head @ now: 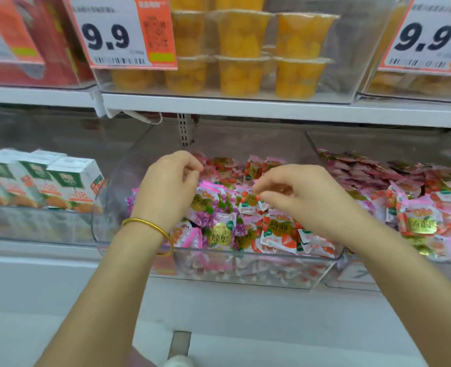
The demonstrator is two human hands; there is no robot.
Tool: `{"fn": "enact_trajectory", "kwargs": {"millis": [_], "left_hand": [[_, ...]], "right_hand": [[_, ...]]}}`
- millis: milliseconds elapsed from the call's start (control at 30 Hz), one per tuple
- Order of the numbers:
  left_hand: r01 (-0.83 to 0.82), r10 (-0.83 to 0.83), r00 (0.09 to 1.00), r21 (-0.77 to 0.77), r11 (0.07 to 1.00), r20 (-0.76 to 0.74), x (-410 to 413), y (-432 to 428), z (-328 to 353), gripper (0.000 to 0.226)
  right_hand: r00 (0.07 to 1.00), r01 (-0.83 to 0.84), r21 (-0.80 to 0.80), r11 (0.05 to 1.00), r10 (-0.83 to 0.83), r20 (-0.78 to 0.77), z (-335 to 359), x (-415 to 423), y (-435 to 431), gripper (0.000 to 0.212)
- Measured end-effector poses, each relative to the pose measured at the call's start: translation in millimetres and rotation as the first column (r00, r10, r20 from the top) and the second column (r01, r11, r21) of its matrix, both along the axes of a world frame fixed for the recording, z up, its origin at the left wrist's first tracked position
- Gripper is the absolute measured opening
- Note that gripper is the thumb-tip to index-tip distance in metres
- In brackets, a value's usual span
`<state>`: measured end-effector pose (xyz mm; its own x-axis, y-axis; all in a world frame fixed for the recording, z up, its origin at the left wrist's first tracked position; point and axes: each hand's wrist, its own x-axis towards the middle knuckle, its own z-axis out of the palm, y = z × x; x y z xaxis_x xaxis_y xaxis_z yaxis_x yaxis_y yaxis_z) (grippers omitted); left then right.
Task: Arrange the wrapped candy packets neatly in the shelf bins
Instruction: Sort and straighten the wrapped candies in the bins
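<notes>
Left hand [168, 186], right hand [298, 200] over bin [105, 197] — fingers curled down onto heaped packets [220, 231], probably to pick out and straighten them; whether either holds one — cannot tell.

A person's left hand [166, 186] and right hand [298, 197] reach side by side over the candy packets [245, 223] heaped in the middle bin [325, 263], the left hand nearer the bin's left wall. Left of that bin, the left bin [33, 226] holds a row of upright cartons [68, 181], and just beside it on the right, the right bin [357, 276] holds more packets [418, 213]. On the upper shelf [245, 108], cups [245, 49] stand stacked two high in the upper bin [351, 62] directly above the middle bin, with one price tag [118, 33] at its front left and another price tag [428, 35] further right.
</notes>
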<state>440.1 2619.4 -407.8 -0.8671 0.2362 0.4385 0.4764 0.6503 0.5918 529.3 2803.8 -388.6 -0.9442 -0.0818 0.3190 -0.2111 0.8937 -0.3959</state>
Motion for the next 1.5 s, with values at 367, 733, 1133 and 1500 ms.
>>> {"fn": "enact_trajectory", "kwargs": {"millis": [367,733,1133,1500], "left_hand": [[0.192,-0.189,0.981,-0.45,0.872,0.054,-7,-12,-24,0.027],[0.073,-0.045,0.996,-0.469,0.88,0.072,-3,-17,-17,0.029],[0.06,-0.07,0.996,-0.17,0.984,-0.051,0,-4,-9,0.024],[0.362,-0.52,0.816,0.479,0.8,0.252,41,89,-2,0.025]], "right_hand": [[0.924,0.047,0.045,0.998,-0.061,0.377,-27,-54,-44,0.026],[0.842,0.164,-0.277,0.947,0.012,0.54,-23,-96,-35,0.017],[0.97,0.201,-0.689,0.696,-0.044,0.238,2,-45,-2,0.021],[0.937,0.181,-0.805,0.565,-0.348,-0.034,22,47,86,0.023]]}}
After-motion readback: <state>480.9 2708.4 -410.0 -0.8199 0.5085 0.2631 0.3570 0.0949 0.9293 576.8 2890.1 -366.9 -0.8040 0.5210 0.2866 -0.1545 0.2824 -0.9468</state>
